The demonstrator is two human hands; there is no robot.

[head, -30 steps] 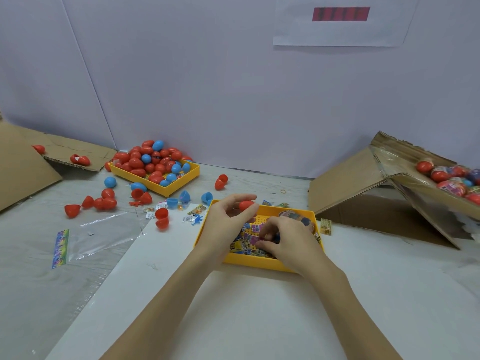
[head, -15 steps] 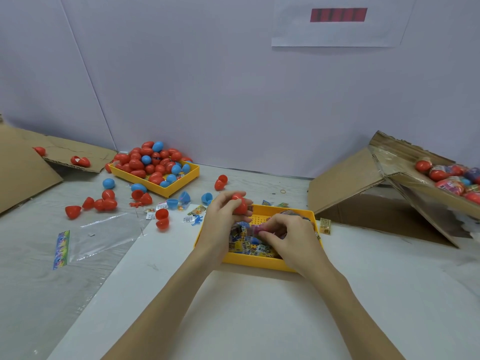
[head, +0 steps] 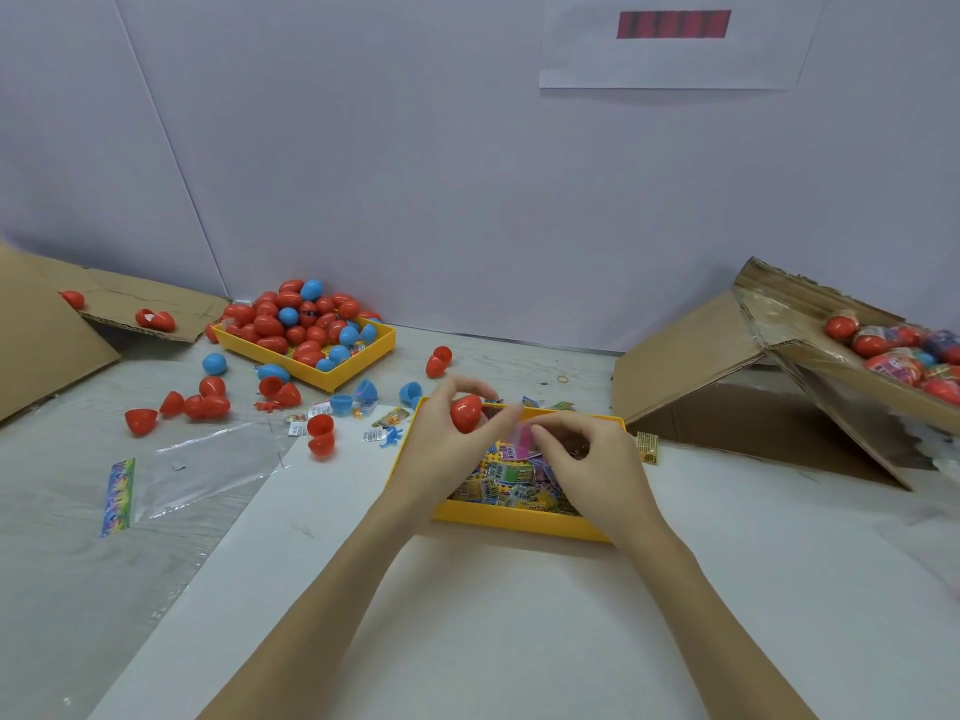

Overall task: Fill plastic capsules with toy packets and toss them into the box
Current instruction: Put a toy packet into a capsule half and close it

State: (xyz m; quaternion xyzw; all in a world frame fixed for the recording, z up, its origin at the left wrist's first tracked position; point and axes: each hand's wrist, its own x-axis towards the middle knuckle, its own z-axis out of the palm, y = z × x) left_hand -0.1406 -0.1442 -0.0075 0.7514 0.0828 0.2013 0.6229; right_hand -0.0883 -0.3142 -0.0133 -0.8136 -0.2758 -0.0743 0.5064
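My left hand (head: 441, 449) curls its fingers and thumb round a red capsule (head: 466, 412), holding it above the far left corner of the near yellow tray (head: 519, 519), which is full of toy packets (head: 511, 480). My right hand (head: 587, 459) pinches a pink packet (head: 522, 443) between thumb and fingertips, just to the right of the capsule and almost touching it. Far to the left a second yellow tray (head: 317, 379) is heaped with red and blue capsules, with loose halves (head: 208, 402) scattered on the table (head: 467, 615) near it. At the right a tilted cardboard box (head: 779, 356) holds filled capsules (head: 893, 350)
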